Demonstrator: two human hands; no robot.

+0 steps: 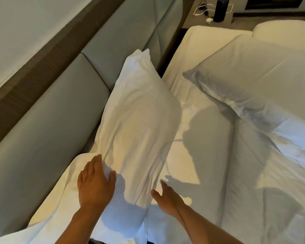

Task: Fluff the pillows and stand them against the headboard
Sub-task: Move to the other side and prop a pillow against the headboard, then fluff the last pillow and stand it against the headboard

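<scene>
- A white pillow (135, 124) stands on its long edge at the head edge of the bed (197, 155), tilted back so its upper end rests against the grey padded headboard (63, 103).
- The left hand (95, 184) lies flat on the near part of this pillow on the headboard side, fingers (98, 162) spread and loosely curved over the fabric, thumb pressing a fold; it presses rather than clasps.
- The right hand (165, 198) is at the pillow's other side, on the mattress side, fingers extended and open, fingertips touching or just beside the pillowcase; which of the two cannot be told.
- The pillow thus sits between the two hands, its near end bulging toward the camera between the forearms.
- A second pillow (253, 81) lies flat farther along the bed toward the far corner, well apart from both hands, partly over the rumpled white duvet (271, 173).
- Beyond the far edge of the bed, a nightstand (190, 14) carries a dark cylinder (221, 9), a white cable (201, 9) and a small white plug (209, 20).
- No containers are visible.
</scene>
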